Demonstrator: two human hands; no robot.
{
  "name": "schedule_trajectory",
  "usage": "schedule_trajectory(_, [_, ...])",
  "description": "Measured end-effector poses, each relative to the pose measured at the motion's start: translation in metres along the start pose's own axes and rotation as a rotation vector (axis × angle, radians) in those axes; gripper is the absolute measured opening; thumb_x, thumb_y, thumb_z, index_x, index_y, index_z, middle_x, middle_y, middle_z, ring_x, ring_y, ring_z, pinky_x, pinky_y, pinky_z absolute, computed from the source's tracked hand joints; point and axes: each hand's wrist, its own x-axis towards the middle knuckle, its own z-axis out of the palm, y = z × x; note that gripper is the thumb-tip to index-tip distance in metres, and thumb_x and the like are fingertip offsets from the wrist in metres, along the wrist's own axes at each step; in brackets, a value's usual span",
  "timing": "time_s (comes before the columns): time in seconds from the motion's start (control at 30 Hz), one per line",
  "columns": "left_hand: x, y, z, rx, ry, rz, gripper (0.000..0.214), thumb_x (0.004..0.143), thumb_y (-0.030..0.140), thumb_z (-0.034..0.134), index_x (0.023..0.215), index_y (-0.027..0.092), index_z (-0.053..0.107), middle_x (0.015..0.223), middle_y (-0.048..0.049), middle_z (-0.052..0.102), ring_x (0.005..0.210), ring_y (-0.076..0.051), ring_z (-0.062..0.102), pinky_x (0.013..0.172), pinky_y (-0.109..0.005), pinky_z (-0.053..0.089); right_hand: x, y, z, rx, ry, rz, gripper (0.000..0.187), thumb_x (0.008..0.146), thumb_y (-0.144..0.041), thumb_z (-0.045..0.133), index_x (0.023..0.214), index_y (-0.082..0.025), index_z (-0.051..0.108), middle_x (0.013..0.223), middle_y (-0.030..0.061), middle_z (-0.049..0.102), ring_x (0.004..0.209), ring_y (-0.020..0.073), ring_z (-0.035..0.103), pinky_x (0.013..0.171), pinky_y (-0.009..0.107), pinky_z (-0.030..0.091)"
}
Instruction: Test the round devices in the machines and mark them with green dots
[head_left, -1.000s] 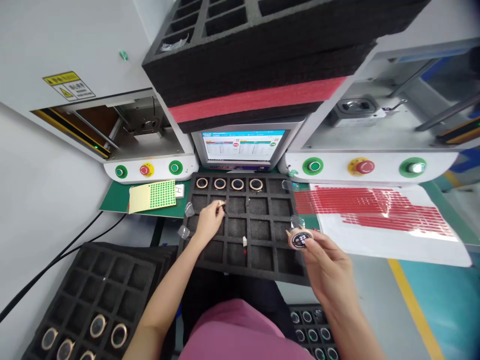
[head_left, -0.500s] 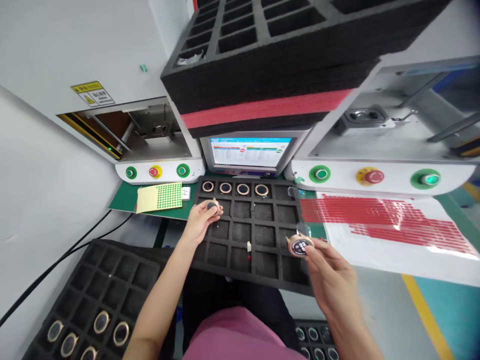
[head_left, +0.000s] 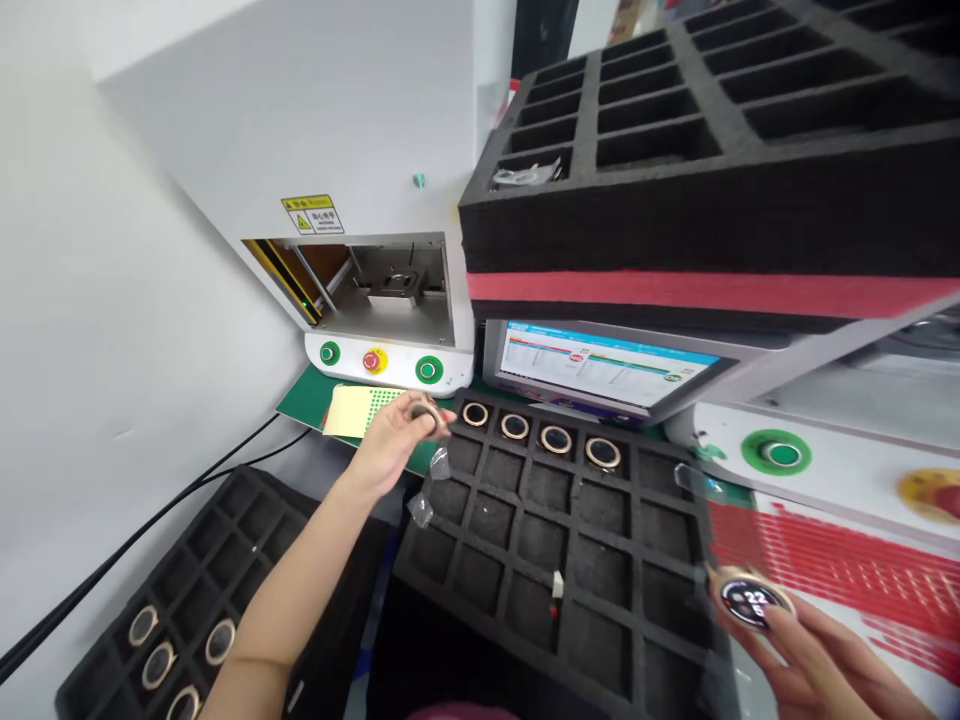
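My left hand (head_left: 394, 440) is closed on a round watch (head_left: 424, 414) with a gold-toned rim, held off the left back corner of the black foam tray (head_left: 517, 505). At the tray's right edge, my right hand (head_left: 821, 655) grips a second gold-rimmed watch (head_left: 752, 600), whose lit face shows white digits. Several similar watches (head_left: 556, 439) lie in the tray's back row of compartments. Crumpled clear film (head_left: 422, 510) clings to the tray's left edge. A small white and red piece (head_left: 556, 586) rests on a divider.
A white machine (head_left: 360, 190) with an open bay stands at the back left, beside a monitor (head_left: 600, 370). Stacked foam trays (head_left: 697, 230) overhang the screen. Red strips (head_left: 862, 570) lie at right. Another foam tray (head_left: 195, 560) with watches sits lower left, near black cables (head_left: 191, 490).
The view has swung left. My left hand has shifted left from over the foam tray with its watch. My right hand, still gripping the lit watch, is slightly farther right of the tray.
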Motion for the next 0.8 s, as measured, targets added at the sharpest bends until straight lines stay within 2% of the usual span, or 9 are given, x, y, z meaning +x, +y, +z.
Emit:
schedule_trajectory(0.1, [-0.023,0.0,0.021,-0.006,-0.108,-0.059,0.044,0.057,0.036,0.093,0.084,0.012,0.068,0.071,-0.0048,0.072,0.058,-0.01,0.064,0.057,-0.016,0.052,-0.004,0.001,0.002,-0.056,0.007,0.019,0.036,0.056,-0.041,0.091,0.081,-0.023,0.073,0.086,0.0008,0.076,0.08,0.0134,0.071,0.076,0.013,0.059])
schedule_trajectory(0.17, [-0.036,0.002,0.033,-0.021,-0.159,-0.1,0.041,0.06,0.037,0.091,0.082,0.012,0.068,0.069,-0.0053,0.072,0.052,-0.009,0.061,0.052,-0.016,0.05,-0.012,-0.005,0.006,-0.181,-0.061,-0.046,0.037,0.059,-0.044,0.089,0.084,-0.022,0.073,0.085,0.0018,0.076,0.076,0.0125,0.071,0.071,0.009,0.058])
schedule_trajectory(0.23, [-0.046,0.005,0.043,-0.037,-0.199,-0.131,0.039,0.062,0.038,0.09,0.079,0.012,0.068,0.068,-0.0052,0.071,0.046,-0.007,0.057,0.047,-0.014,0.046,-0.024,-0.018,0.015,-0.333,-0.242,-0.273,0.037,0.068,-0.041,0.084,0.099,-0.025,0.072,0.079,0.0006,0.075,0.069,0.0128,0.072,0.067,0.011,0.058])
schedule_trajectory(0.33, [-0.058,0.007,0.054,-0.041,-0.262,-0.174,0.038,0.063,0.041,0.088,0.078,0.012,0.068,0.066,-0.003,0.068,0.044,-0.007,0.055,0.041,-0.014,0.043,-0.041,-0.046,0.039,-0.536,-0.6,-0.814,0.057,0.085,-0.025,0.07,0.139,-0.03,0.053,0.08,-0.0007,0.074,0.067,0.0144,0.072,0.068,0.018,0.06])
schedule_trajectory(0.4, [-0.065,0.007,0.059,-0.03,-0.311,-0.198,0.037,0.065,0.042,0.087,0.076,0.012,0.068,0.064,-0.002,0.065,0.046,-0.008,0.057,0.039,-0.014,0.043,-0.049,-0.063,0.057,-0.628,-0.743,-1.099,0.068,0.09,-0.013,0.062,0.151,-0.03,0.037,0.083,0.0009,0.074,0.069,0.015,0.071,0.067,0.022,0.06])
schedule_trajectory(0.47, [-0.072,0.008,0.064,-0.027,-0.357,-0.235,0.035,0.069,0.041,0.085,0.078,0.012,0.068,0.064,-0.0019,0.064,0.048,-0.009,0.059,0.039,-0.013,0.043,-0.053,-0.074,0.07,-0.665,-0.823,-1.255,0.073,0.09,-0.006,0.055,0.155,-0.027,0.028,0.082,0.0023,0.072,0.07,0.016,0.069,0.067,0.025,0.06])
schedule_trajectory(0.57, [-0.083,0.009,0.068,-0.039,-0.415,-0.304,0.031,0.073,0.039,0.082,0.08,0.012,0.068,0.065,-0.0025,0.066,0.05,-0.01,0.061,0.038,-0.013,0.044,-0.057,-0.078,0.078,-0.691,-0.873,-1.352,0.077,0.089,-0.001,0.051,0.156,-0.023,0.022,0.084,0.0046,0.071,0.074,0.0175,0.066,0.069,0.029,0.059])
schedule_trajectory(0.7, [-0.095,0.01,0.073,-0.078,-0.491,-0.347,0.029,0.075,0.037,0.081,0.081,0.012,0.068,0.068,-0.0027,0.067,0.052,-0.01,0.063,0.041,-0.013,0.047,-0.063,-0.076,0.075,-0.695,-0.901,-1.372,0.076,0.088,-0.001,0.052,0.156,-0.02,0.023,0.087,0.0071,0.07,0.078,0.0183,0.064,0.066,0.028,0.056])
schedule_trajectory(0.8, [-0.101,0.012,0.076,-0.091,-0.511,-0.372,0.031,0.075,0.038,0.081,0.08,0.012,0.066,0.067,-0.0027,0.067,0.05,-0.01,0.063,0.04,-0.013,0.046,-0.068,-0.078,0.071,-0.701,-0.885,-1.382,0.075,0.089,-0.003,0.051,0.156,-0.022,0.024,0.087,0.0067,0.07,0.078,0.019,0.064,0.064,0.029,0.056])
